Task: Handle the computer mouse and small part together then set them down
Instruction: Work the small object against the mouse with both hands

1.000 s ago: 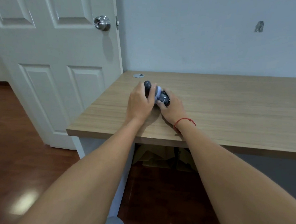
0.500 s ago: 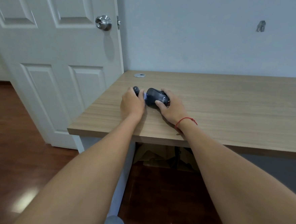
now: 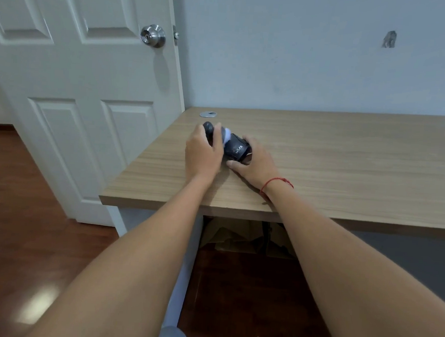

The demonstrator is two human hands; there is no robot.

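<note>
A black computer mouse (image 3: 235, 150) with white lettering lies tilted on the wooden desk (image 3: 348, 161), near its left end. My right hand (image 3: 253, 164) cups it from the right and front, thumb under its near edge. My left hand (image 3: 203, 151) grips a small dark rounded part (image 3: 208, 127) whose pale blue-white end (image 3: 227, 135) presses against the mouse's left end. Fingers of both hands hide where the two pieces meet.
A small silver cable grommet (image 3: 208, 114) sits at the desk's back left corner. A white panelled door (image 3: 71, 100) with a metal knob (image 3: 153, 35) stands just left of the desk. Brown cardboard (image 3: 237, 237) lies under the desk on the wood floor.
Half a second ago the part was held apart, left of the mouse lying flat. Now my left hand has brought it back against the mouse, which is tilted up.
</note>
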